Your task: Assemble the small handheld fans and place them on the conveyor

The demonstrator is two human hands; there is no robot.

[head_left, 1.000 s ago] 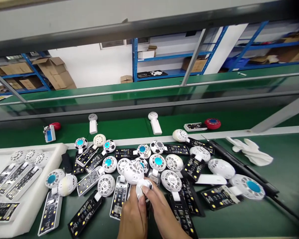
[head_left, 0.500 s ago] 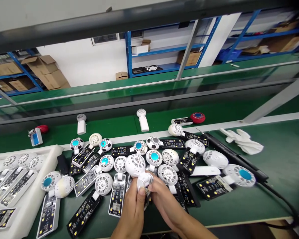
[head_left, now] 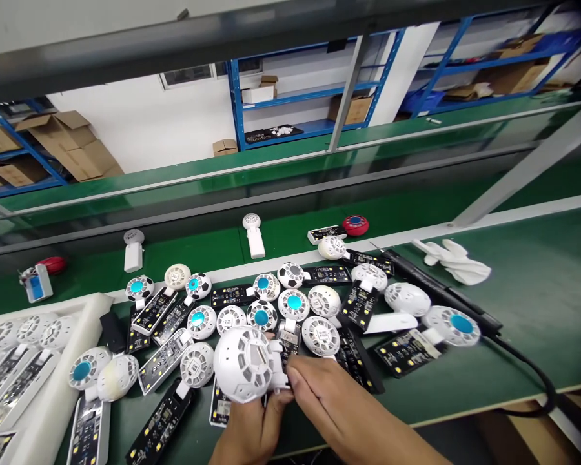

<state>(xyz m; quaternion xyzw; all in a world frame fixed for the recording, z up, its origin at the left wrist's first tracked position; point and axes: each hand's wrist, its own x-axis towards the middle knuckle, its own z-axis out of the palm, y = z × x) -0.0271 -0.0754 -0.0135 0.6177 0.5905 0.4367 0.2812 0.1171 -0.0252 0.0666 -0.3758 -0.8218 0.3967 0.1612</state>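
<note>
A white handheld fan (head_left: 236,365) with a round vented head is held close to me, its head turned to the left. My left hand (head_left: 252,426) is closed around it from below, and the thumb lies beside the white neck. On the right of the neck, my right hand (head_left: 326,394) presses its curled fingers against the fan; the fingertips are partly hidden. Around both hands lie several fans with bare black circuit boards, such as a white vented fan (head_left: 321,336) and a black-and-white one with a blue disc (head_left: 262,316).
A white foam tray (head_left: 80,339) holding several fans stands at the left. A black soldering iron (head_left: 436,292) with a cable lies at the right, near white gloves (head_left: 458,261). Behind the bench rail (head_left: 223,270) are white fans and a red one (head_left: 356,225).
The held fan has turned, so its vented head now faces left and sits lower and nearer. My right hand has shifted to its right side. The whole view has moved slightly.
</note>
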